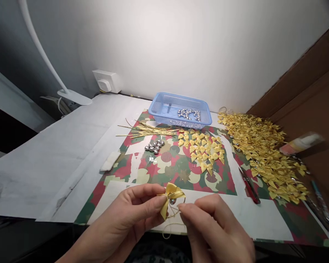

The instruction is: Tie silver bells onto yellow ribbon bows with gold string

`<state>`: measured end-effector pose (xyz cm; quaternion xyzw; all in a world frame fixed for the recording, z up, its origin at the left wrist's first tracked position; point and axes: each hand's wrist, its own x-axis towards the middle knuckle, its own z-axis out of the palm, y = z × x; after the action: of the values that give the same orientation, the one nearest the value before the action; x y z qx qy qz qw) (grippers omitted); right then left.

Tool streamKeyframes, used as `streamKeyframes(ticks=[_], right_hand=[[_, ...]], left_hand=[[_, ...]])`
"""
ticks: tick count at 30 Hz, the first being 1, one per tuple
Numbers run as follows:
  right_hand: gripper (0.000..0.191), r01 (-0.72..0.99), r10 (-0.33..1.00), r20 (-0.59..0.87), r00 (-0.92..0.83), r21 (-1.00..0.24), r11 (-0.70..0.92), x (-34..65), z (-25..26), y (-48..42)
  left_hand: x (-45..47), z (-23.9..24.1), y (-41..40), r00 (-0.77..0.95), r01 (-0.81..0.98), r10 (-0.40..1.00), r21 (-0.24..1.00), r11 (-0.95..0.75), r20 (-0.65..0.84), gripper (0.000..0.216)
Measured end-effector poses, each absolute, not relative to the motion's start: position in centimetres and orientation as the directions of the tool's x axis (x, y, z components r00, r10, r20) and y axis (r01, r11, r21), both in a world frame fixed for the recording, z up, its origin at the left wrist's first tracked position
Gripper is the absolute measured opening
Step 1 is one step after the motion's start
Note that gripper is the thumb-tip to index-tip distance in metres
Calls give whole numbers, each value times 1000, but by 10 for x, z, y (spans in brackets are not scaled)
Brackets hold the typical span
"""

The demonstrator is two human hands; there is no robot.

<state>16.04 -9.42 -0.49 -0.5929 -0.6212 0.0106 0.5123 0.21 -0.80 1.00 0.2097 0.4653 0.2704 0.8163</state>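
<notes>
My left hand (142,206) pinches a yellow ribbon bow (171,189) between thumb and fingers, just above the table's front edge. A small silver bell (172,201) hangs at the middle of the bow. Thin gold cord (172,216) loops around the bell and trails down below the bow. On the right side, my right hand (214,223) is closed, its thumb and index finger pinching the cord close to the bow. Its other fingers are curled, and what lies behind them is hidden.
Ahead lie cut gold cords (150,129), loose silver bells (155,147) and rows of yellow bows (204,148). Behind stands a blue basket (159,118) holding more bells. To the right are a heap of bows (259,146), red-handled scissors (250,188) and a bottle (301,143).
</notes>
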Motion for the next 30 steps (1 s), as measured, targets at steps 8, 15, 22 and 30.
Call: streamKeyframes(ticks=[8, 15, 22, 30], right_hand=[[22, 723, 756, 621, 206, -617, 310, 155, -8, -90], [21, 749, 747, 640, 181, -582, 317, 156, -7, -88], [21, 768, 744, 645, 171, -561, 310, 159, -5, -88], [21, 796, 752, 651, 100, -506, 332, 163, -1, -86]], left_hand=[[3, 11, -7, 416, -260, 576, 515, 817, -704, 26], [2, 10, -7, 439, -300, 530, 437, 848, -726, 33], [6, 18, -3, 442, -263, 539, 470, 842, -717, 24], [2, 8, -6, 421, -262, 547, 480, 837, -724, 26]])
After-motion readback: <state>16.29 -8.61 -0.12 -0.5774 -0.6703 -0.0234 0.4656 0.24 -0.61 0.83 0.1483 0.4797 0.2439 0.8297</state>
